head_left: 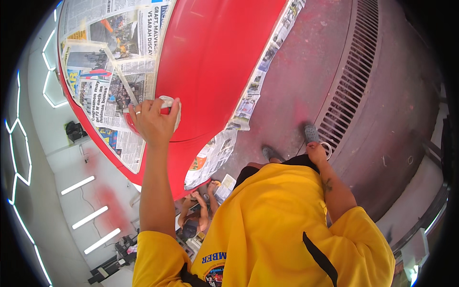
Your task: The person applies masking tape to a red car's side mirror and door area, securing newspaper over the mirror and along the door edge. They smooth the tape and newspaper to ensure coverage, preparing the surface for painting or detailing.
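My left hand point(155, 122) reaches forward over the red car panel point(205, 62), its fingers bent over a whitish, rounded thing point(178, 116) with some red beside it. The hand covers most of that thing, so its kind does not show. Newspaper sheets point(122, 71), taped along their edges, cover the window area next to this hand. Low at my right side, my right hand point(315, 153) is closed on a thin white ring point(327, 149), partly hidden by the fingers and apart from the car.
More newspaper point(215, 155) covers the wheel area and the panel's right edge. A long floor grate point(351, 71) runs along the right. Another person point(193, 217) is low down beyond the car's near end. Light tubes point(91, 216) line the wall at left.
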Demonstrator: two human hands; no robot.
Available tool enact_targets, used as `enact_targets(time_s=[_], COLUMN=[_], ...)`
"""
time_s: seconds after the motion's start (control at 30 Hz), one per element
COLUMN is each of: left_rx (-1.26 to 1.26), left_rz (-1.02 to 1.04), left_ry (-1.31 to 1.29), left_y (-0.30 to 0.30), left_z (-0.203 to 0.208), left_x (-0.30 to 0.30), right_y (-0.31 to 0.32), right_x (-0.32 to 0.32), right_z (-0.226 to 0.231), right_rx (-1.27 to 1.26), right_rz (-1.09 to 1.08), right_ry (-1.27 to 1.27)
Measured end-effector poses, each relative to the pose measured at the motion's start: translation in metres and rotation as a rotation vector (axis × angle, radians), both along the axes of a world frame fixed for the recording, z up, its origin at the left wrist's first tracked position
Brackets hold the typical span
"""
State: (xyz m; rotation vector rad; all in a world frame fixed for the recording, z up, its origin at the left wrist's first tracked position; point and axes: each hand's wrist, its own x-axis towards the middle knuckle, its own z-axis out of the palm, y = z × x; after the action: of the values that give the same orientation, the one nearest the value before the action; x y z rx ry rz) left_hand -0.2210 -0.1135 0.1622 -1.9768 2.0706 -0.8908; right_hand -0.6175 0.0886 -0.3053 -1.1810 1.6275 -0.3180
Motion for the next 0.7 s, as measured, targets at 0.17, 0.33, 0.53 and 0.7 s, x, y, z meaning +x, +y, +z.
enact_targets(time_s=[0.17, 0.33, 0.53, 0.7], left_rx=[0.013, -0.145, -0.271, -0.532], left_rz=[0.398, 0.517, 0.367, -0.174], left_ry=[0.007, 0.029, 0.169, 0.481], left_y=[-0.094, -0.122, -0.133, -0.103], left_z=[0.006, 0.005, 0.012, 0.003], left_x=[0.013, 0.030, 0.062, 0.037], right_y=[0.016, 0.015, -0.010, -0.088], right_x=[0.014, 0.019, 0.016, 0.056], right_z=[-0.027, -0.012, 0.007, 0.018], right_rx=[0.049, -0.102, -0.131, -0.147], right_rz=[0.000, -0.110, -0.129, 0.000], right_ry=[0.043, -0.044, -0.109, -0.168])
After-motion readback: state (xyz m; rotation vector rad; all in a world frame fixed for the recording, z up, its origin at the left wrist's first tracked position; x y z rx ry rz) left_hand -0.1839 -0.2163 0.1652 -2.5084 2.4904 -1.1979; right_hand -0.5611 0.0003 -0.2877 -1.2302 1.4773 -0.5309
